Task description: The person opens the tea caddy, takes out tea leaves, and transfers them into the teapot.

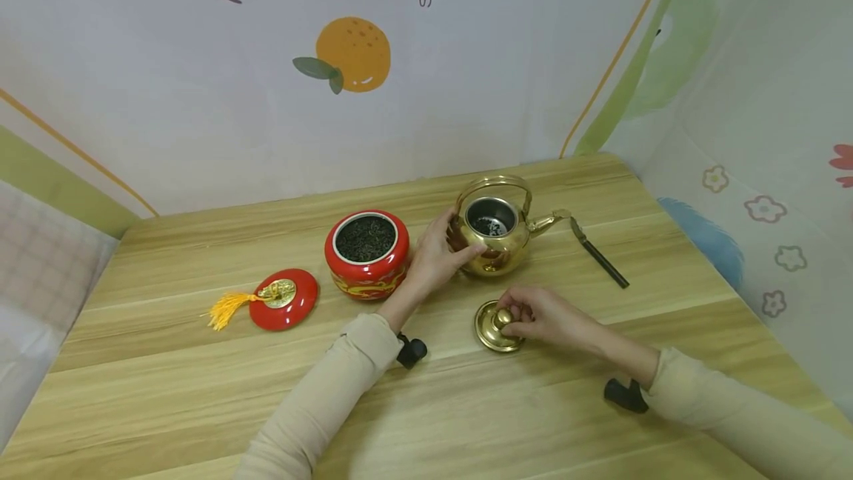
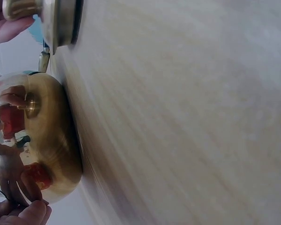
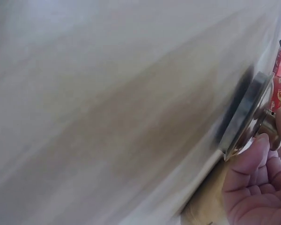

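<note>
Right hand [image 1: 543,313] pinching knob [image 1: 503,318] of round gold-coloured metal lid [image 1: 488,329], just in front of shiny round gold metal kettle [image 1: 496,259]; whether lid touches table [image 1: 466,406], can't tell from here. Left hand [image 1: 435,256] gripping kettle's left side. Dark leaves [image 1: 492,227] inside uncovered kettle. Left of kettle: round red dragon-patterned jar [image 1: 369,272], then domed red lid with yellow tassel [image 1: 303,304]. Right of kettle: slim dark-handled tool [image 1: 603,261]. Step in hand, I'd judge: handling lid, kettle steadied. Move calls for firm pinch, lid level.
</note>
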Demonstrator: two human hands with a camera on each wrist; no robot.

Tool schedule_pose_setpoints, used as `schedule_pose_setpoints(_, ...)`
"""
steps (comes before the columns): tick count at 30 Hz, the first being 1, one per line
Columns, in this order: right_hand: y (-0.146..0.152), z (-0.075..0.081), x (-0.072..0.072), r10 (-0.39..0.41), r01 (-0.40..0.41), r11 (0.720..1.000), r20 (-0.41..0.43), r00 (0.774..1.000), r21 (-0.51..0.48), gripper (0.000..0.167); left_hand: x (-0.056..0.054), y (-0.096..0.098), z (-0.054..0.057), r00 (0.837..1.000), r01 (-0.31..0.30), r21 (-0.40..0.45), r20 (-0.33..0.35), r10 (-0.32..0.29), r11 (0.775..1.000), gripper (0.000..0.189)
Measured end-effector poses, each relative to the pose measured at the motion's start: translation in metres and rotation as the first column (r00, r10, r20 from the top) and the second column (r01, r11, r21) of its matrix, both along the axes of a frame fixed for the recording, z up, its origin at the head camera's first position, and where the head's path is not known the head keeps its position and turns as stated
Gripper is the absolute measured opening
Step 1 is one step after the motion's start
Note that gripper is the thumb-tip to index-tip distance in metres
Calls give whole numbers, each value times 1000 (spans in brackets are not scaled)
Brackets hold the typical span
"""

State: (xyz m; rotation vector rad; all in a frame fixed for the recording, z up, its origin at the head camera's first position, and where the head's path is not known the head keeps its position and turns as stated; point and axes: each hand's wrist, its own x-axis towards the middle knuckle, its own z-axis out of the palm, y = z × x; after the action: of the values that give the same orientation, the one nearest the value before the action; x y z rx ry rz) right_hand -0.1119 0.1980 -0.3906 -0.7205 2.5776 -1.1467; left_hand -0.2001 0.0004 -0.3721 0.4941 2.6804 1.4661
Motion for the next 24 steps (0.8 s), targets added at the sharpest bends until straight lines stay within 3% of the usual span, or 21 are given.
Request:
schedule_pose_setpoints(13,8,20,2,-41,40,999,-87,995,-7,20,0,0,0,1000,-1,5,6,1,1000,77)
schedule_pose_setpoints(24,16,46,-3,-152,142,988,-218,964,-59,18,1,0,0,1000,-2,13,2,2,1000,75)
